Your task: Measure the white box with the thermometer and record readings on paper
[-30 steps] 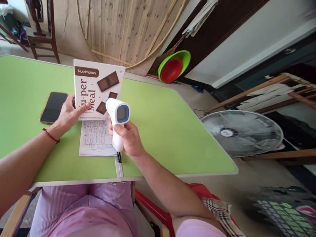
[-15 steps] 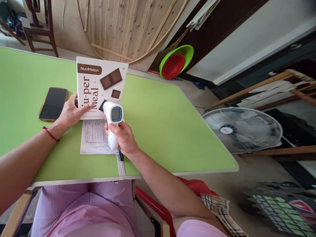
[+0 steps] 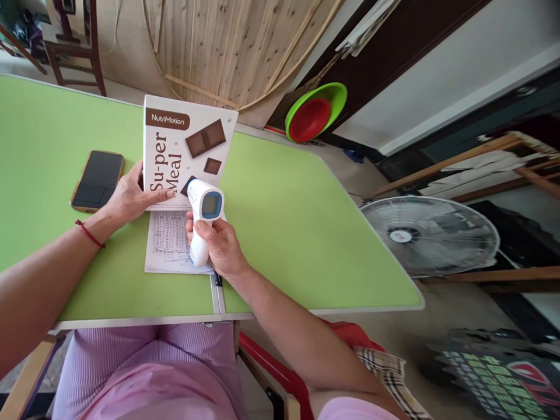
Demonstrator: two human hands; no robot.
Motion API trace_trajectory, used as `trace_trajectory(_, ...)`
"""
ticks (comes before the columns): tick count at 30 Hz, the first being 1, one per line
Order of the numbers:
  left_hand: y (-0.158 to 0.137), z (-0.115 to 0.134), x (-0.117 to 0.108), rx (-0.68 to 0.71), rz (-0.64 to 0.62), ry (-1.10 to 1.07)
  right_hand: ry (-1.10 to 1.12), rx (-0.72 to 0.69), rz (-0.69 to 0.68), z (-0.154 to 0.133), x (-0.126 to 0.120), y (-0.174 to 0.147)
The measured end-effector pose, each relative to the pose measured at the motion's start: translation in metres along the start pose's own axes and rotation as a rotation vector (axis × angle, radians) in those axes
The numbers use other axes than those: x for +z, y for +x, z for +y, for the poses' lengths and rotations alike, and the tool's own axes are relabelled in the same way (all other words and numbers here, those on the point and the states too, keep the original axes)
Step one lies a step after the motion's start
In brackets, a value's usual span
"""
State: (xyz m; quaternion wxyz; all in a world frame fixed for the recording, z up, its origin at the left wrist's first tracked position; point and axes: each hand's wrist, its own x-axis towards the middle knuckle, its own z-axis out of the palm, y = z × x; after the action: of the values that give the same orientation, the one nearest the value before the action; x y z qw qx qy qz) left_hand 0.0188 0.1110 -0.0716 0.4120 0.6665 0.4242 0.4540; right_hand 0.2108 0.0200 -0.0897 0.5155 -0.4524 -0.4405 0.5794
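Carton point(image 3: 188, 151), white, printed "NutriMotion" and "Su-per Meal" with brown chocolate pieces: propped up over the far left-centre part of the green table point(image 3: 297, 233), front face turned toward the near side. Whether its lower edge touches the tabletop cannot be told.

Left hand point(image 3: 133, 195): pinches the carton at its lower left, thumb laid flat across the front face beside the lettering, other fingers behind the panel and mostly hidden. Red cord bracelet point(image 3: 90, 234) at the wrist.

Right hand point(image 3: 219, 242): wrapped around the handle of a white infrared thermometer point(image 3: 201, 201), thumb on the near side below the display, fingertips showing at the left of the handle. Instrument upright, its head in front of the carton's lower right corner in this view; contact between them not discernible. Display point(image 3: 211, 205) blue-framed, grey; no reading legible.

Near side of carton: handwritten sheets point(image 3: 168, 242) on the table, partly covered by carton and thermometer. Black pen point(image 3: 218, 279) at their near right corner, over the metal table seam, partly hidden. Smartphone point(image 3: 97, 179), dark screen, lies left of the left hand.

Floor, right of table: round fan point(image 3: 431, 236).
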Motion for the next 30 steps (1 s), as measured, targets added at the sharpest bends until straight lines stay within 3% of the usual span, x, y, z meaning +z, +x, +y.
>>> trace_trajectory(13,0.0022,-0.0013,-0.0062,-0.026,0.019,0.262,-0.031,-0.051,-0.004,0.0014,0.0012,-0.001)
trace_trajectory(30,-0.0003,0.0048,-0.0076,-0.089,0.021,0.295,0.017,-0.032,-0.008,0.0041,0.0001,-0.0011)
